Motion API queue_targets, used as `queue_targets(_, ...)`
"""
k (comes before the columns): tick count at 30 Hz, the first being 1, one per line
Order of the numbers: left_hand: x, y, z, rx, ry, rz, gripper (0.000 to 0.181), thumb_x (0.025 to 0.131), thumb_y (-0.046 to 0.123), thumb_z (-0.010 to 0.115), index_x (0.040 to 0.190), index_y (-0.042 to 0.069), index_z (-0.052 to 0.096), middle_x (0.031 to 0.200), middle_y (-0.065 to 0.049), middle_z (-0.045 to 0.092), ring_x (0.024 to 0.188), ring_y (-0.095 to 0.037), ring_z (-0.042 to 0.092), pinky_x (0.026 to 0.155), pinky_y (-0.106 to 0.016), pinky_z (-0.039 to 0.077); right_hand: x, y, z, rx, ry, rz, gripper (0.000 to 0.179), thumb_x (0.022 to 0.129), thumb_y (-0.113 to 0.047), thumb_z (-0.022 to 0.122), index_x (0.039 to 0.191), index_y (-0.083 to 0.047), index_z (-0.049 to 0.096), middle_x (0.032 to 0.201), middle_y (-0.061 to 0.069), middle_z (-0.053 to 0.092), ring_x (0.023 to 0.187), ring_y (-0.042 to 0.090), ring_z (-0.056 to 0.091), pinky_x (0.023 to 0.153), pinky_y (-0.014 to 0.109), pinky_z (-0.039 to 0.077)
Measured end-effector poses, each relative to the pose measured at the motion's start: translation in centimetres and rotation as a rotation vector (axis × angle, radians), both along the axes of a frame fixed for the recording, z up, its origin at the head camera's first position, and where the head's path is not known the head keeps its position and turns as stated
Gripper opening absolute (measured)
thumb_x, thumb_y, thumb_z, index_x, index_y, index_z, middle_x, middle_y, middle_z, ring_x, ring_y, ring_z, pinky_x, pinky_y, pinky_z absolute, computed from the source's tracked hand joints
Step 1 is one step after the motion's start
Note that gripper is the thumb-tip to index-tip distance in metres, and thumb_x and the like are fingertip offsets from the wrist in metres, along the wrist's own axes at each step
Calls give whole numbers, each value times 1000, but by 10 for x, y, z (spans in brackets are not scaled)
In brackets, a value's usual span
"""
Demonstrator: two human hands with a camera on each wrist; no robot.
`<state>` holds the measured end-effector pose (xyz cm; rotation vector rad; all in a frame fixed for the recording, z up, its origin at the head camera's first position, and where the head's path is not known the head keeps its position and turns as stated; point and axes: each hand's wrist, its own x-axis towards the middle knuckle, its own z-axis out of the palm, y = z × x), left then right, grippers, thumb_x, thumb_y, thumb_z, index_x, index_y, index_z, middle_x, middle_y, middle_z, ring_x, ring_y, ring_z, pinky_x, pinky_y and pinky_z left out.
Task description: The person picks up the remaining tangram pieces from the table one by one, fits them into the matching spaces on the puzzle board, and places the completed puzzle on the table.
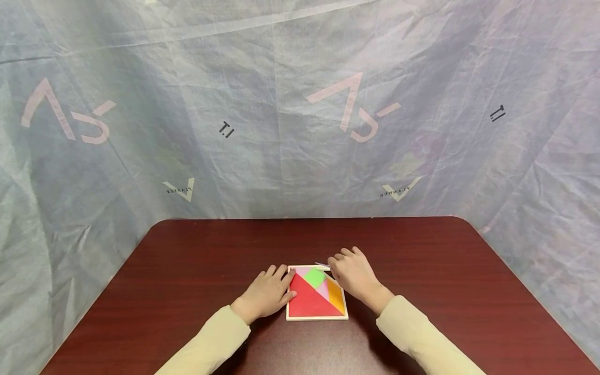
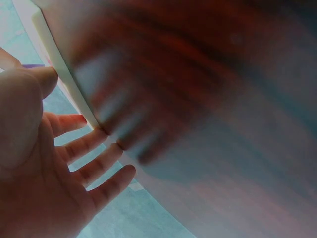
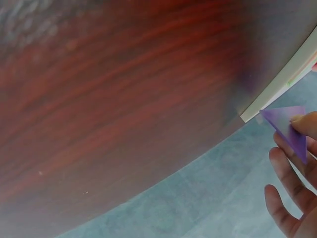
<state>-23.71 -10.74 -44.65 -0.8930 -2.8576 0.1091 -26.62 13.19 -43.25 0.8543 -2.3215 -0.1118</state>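
A square tangram tray with a pale wooden rim (image 1: 316, 318) lies on the table. Inside it are a large red triangle (image 1: 304, 303), a green piece (image 1: 315, 277), an orange piece (image 1: 335, 296) and pink pieces, one (image 1: 324, 290) beside the orange. My left hand (image 1: 266, 292) rests against the tray's left side, its fingers extended and the thumb at the rim. Over the tray's far right corner, my right hand (image 1: 354, 273) pinches a purple triangle (image 3: 286, 124) between thumb and fingers. The triangle is tilted, with one tip close to the tray's edge in the right wrist view.
The dark red wooden table (image 1: 211, 250) has rounded far corners. Behind it and at both sides hangs a grey printed cloth (image 1: 276, 156).
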Motion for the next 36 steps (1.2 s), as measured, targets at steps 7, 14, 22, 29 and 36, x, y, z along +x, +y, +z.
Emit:
queue_targets(7,1,1,1,-3,4,2,52,90,44,48,131,10,48,125,-10,48,108,-27,47,87,-41,44,-2,1,-1,5,-19,-6,17,72,-13,69,64,-16,55,58,-4,57,60,15,47,57,29,33)
queue_targets(14,1,1,1,-7,-4,7,52,91,44,48,131,11,48,126,-10,48,109,-27,47,87,-41,44,-3,0,-2,23,-28,-17,15,72,-14,69,64,-17,57,60,-4,59,62,15,48,58,30,34)
queue_targets(22,0,1,2,-7,-17,13,53,91,44,47,132,11,47,126,-10,47,110,-27,46,88,-41,43,-2,-2,-1,34,-35,-34,12,73,-13,69,66,-17,60,62,-3,61,63,15,49,59,30,34)
queue_targets(29,1,1,2,-4,-15,9,53,91,45,47,132,11,47,126,-10,47,110,-28,46,88,-42,43,-2,-4,-2,47,-28,-58,14,73,-13,68,63,-17,59,59,-4,57,61,15,49,58,29,34)
queue_targets(36,0,1,1,-6,-10,7,53,91,44,47,132,11,47,127,-10,47,110,-27,47,88,-41,43,-1,-6,-2,-1,-95,-76,12,69,-22,76,64,-20,65,60,-7,56,60,13,48,57,28,31)
